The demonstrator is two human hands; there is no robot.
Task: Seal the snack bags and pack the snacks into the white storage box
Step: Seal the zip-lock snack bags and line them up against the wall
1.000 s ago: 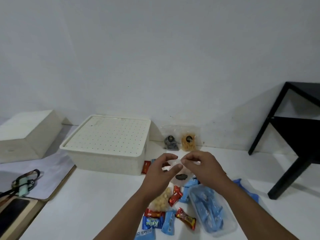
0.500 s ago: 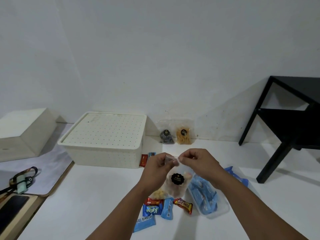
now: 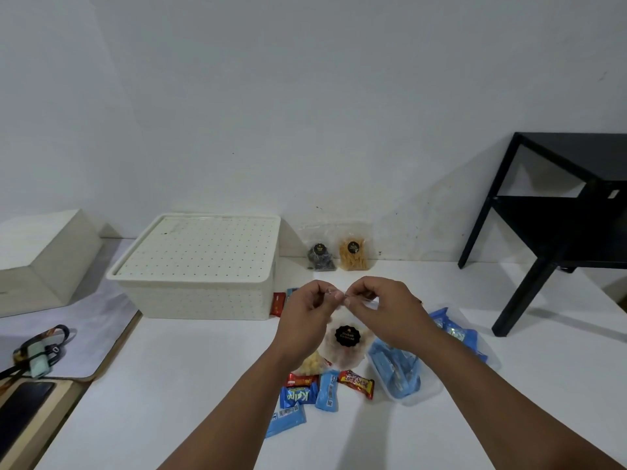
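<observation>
While both hands, left hand [image 3: 307, 312] and right hand [image 3: 381, 312], pinch shut the top of a clear biscuit bag [image 3: 344, 340], loose candy bars [image 3: 356, 383] wait and the white storage box [image 3: 200, 266] has its lid on.

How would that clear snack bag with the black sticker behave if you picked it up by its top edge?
Probably floppy: the clear snack bag hangs from both hands, left hand and right hand, pinching its top, and its thin film looks crumpled. Likely light, since fingertip pinches alone carry it. The pale snacks inside could crush if squeezed.
</observation>
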